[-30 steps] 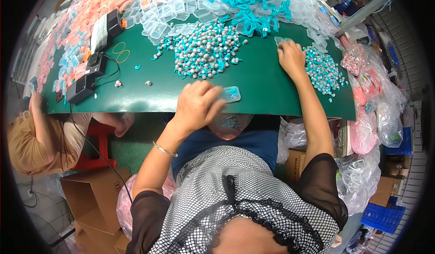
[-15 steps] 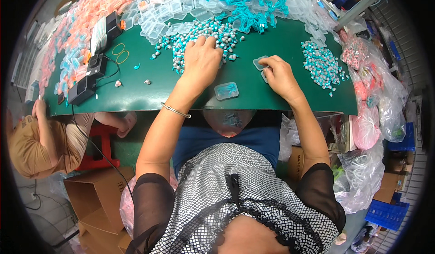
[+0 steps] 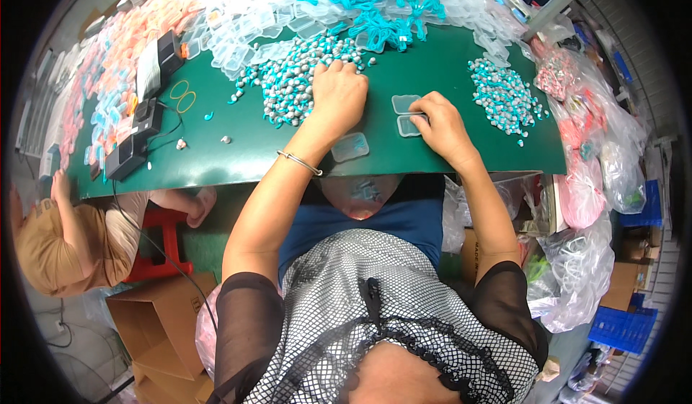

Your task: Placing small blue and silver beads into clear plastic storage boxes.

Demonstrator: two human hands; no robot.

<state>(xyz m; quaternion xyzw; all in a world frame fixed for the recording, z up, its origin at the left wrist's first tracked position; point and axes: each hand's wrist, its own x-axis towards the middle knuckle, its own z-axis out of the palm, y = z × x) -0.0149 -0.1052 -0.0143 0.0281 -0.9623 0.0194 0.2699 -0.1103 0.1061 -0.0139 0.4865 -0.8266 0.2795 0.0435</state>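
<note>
My left hand [image 3: 340, 95] is at the right edge of a heap of small round grey-and-teal pieces [image 3: 288, 90], its fingers curled downward. The fingertips are hidden, so what they pinch does not show. My right hand [image 3: 443, 126] grips the edge of a small clear plastic box [image 3: 406, 104], which lies open on the green table with its two halves one behind the other. Between my forearms, partly behind my left wrist, a second clear box [image 3: 350, 147] with something teal inside sits near the table's front edge.
Another heap of grey-and-teal pieces [image 3: 501, 98] lies to the right. Teal cord bundles [image 3: 389, 29] and many clear boxes [image 3: 252, 40] fill the back. Black devices [image 3: 128, 155] with a cable stand at left; a co-worker [image 3: 72, 242] sits beyond them.
My left hand has moved right, to the heap's edge. The clear box by my right hand now lies opened out, and the view has shifted slightly.
</note>
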